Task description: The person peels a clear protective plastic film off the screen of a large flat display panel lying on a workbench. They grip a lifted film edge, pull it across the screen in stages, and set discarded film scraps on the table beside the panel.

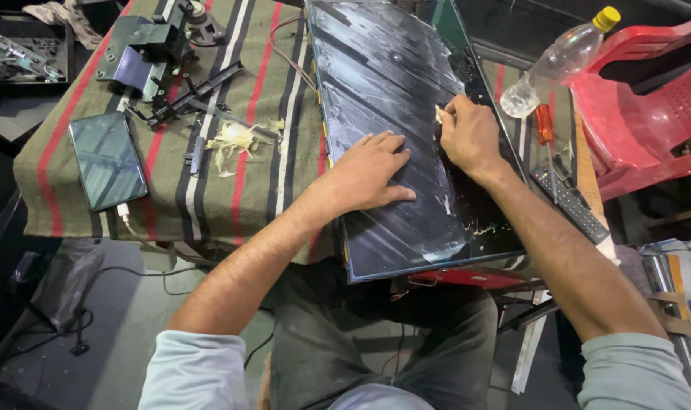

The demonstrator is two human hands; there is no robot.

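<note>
Head view, looking down. A dark, glossy flat display panel (395, 121) is lying tilted across the right part of the counter (171, 190), its near corner overhanging the counter's front edge above the person's lap. The left hand (368, 171) is resting flat on the panel's middle, fingers spread wide and closing on nothing. The right hand (471, 137) is sitting just beside the panel's right edge with its grip pinched narrow on a small pale scrap (440, 114); what the scrap is cannot be told. Whitish streaks and small crumbs are lying on the panel near its lower right corner. Crowding the right side, a screwdriver with an orange handle (544, 129) and a dark remote control (573, 201) are lying between the panel and the counter's right edge, and a clear plastic bottle with a yellow cap (562, 61) is leaning behind them, close to a red plastic chair (642, 114). To the left of the panel, the striped cloth is carrying a pile of pale shreds (235, 140), black brackets and metal parts (163, 57), and, well apart near the left edge, a smartphone (108, 159) with a cable plugged in. Open cloth is showing between the shreds and the panel's left edge.
</note>
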